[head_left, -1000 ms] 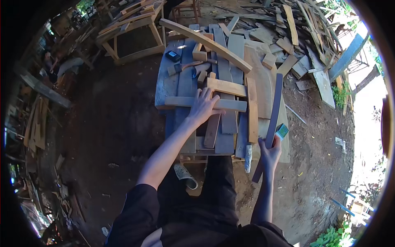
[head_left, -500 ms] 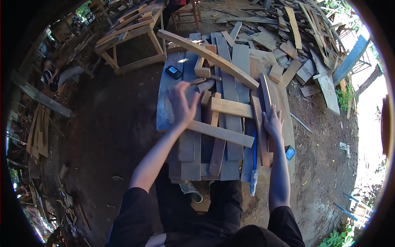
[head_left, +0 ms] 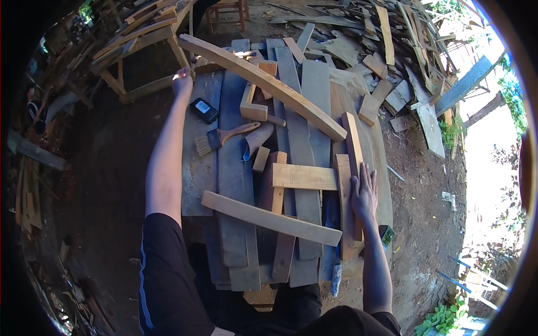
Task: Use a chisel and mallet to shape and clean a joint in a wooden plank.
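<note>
My left hand [head_left: 182,82] reaches to the far left corner of the stacked boards [head_left: 234,168], fingers curled round something I cannot make out. Below it lie a black handheld device [head_left: 204,111] and a wooden-handled brush [head_left: 228,135]. My right hand [head_left: 364,195] lies with fingers stretched along a narrow upright strip [head_left: 353,140] at the right, beside a short plank [head_left: 346,206]. Between my arms, a crosspiece [head_left: 304,176] and a pale batten [head_left: 269,219] lie over other pieces. A long beam [head_left: 262,84] slants across the top, above a small wooden frame [head_left: 254,112].
A wooden workbench frame [head_left: 147,60] stands beyond on the left, a chair [head_left: 227,14] behind it. Scrap planks [head_left: 409,112] heap up at the right. More offcuts [head_left: 28,193] lean at the far left. A small green item [head_left: 386,235] is by my right forearm.
My left hand has left the pale batten and reached forward to the far left. The strip my right hand held now lies farther forward along the boards, my fingers spread against it.
</note>
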The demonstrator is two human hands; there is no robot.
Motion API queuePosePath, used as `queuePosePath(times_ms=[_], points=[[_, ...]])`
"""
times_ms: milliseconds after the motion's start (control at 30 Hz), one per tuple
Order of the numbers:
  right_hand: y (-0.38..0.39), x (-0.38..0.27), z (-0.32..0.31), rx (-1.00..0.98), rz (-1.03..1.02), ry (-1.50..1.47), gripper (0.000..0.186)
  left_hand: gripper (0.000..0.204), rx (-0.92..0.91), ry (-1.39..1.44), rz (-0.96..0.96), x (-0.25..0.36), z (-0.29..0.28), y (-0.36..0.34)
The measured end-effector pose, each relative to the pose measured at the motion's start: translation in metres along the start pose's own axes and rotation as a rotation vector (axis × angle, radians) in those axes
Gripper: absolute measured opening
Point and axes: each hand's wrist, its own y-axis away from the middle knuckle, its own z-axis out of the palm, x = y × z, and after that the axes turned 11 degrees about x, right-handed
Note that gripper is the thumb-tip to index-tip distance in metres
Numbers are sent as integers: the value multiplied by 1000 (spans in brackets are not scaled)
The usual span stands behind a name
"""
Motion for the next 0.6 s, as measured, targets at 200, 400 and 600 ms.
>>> queuePosePath(times_ms=[200, 400, 600], points=[[0, -7, 0, 16, -26, 19, 58, 65, -106, -5, 88, -10, 30, -52], [1, -14, 3, -18, -30, 37, 58, 94, -383, -520, 632, -3, 35, -61], [0, -8, 0, -9, -58, 16, 57, 108, -504, -571, 745, 25, 31, -68]])
